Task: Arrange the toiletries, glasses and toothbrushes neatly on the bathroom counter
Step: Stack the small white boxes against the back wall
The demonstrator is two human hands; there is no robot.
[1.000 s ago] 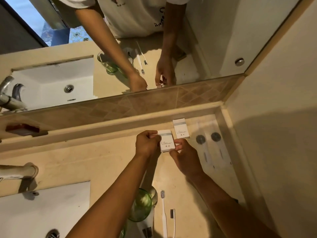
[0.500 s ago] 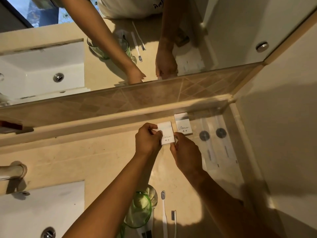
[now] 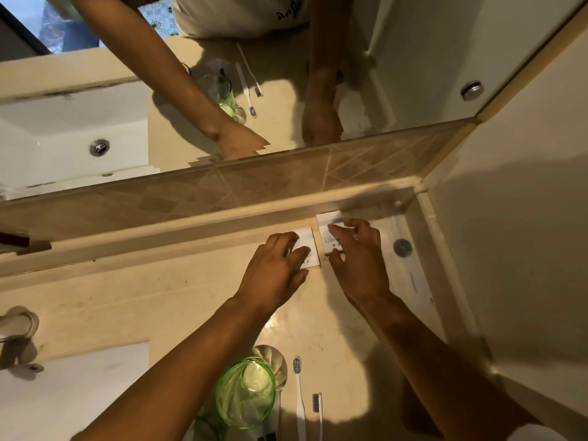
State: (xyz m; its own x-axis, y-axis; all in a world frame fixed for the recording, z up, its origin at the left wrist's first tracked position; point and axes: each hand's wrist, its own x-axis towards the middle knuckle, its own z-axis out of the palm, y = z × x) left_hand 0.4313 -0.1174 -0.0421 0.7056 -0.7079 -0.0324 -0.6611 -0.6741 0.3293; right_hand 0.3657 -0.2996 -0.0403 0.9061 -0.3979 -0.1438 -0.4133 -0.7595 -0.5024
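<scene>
Two small white toiletry boxes lie side by side on the beige counter (image 3: 159,297) near the back ledge. My left hand (image 3: 273,272) rests on the left box (image 3: 310,254), fingers spread over it. My right hand (image 3: 359,262) grips the right box (image 3: 331,232) between thumb and fingers. To the right lie clear sachets with a dark round cap (image 3: 402,247). Near me stand a green glass (image 3: 246,393) and a clear glass (image 3: 270,358) behind it. Two white toothbrushes (image 3: 299,396) (image 3: 318,412) lie beside them.
A white sink (image 3: 79,393) with a chrome tap (image 3: 16,326) is at the lower left. A mirror (image 3: 413,58) runs along the back above a tiled strip. A side wall (image 3: 509,249) closes the counter on the right.
The left box went down onto the counter next to the other box. My right hand let go of it and moved onto the right box. The camera came closer.
</scene>
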